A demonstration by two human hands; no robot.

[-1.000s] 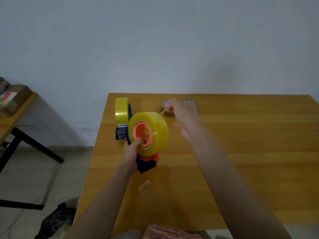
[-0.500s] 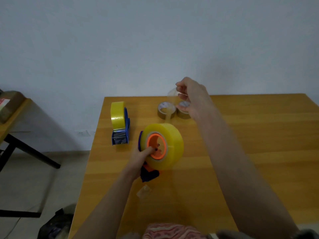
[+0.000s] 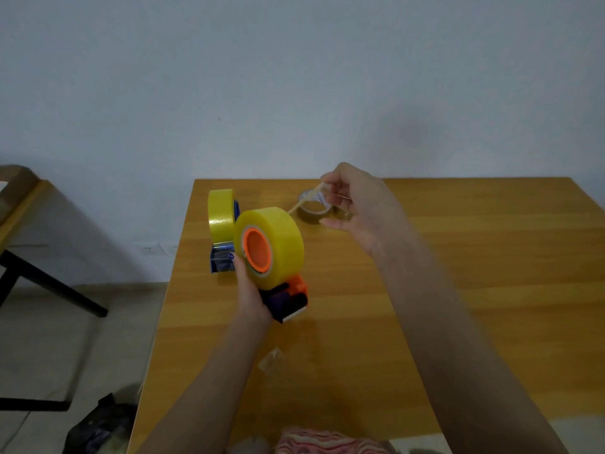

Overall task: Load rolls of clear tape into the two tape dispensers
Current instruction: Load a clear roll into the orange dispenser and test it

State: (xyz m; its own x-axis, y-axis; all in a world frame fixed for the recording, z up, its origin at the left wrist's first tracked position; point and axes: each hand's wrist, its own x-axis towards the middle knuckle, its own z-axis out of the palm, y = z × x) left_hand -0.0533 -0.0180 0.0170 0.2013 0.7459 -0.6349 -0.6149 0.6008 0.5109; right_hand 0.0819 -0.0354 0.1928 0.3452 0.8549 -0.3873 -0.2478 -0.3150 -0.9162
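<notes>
My left hand (image 3: 250,290) grips an orange and dark blue tape dispenser (image 3: 288,298) above the wooden table (image 3: 425,290). A fat roll of clear yellowish tape (image 3: 278,244) sits on the dispenser's orange hub. My right hand (image 3: 357,204) pinches the free end of that tape (image 3: 307,199), which runs stretched from the roll up to the fingers. Behind it, a second blue dispenser (image 3: 222,257) carrying a yellow roll (image 3: 221,214) stands on the table's left side.
Two small used tape rolls (image 3: 314,211) lie at the back of the table, partly behind my right hand. A crumpled scrap of clear tape (image 3: 271,360) lies near the front. A second table (image 3: 23,204) stands at left, and a dark bag (image 3: 98,424) sits on the floor.
My right hand has come down and nearer with the tape end. The left hand has shifted its hold lower on the dispenser and turned the roll.
</notes>
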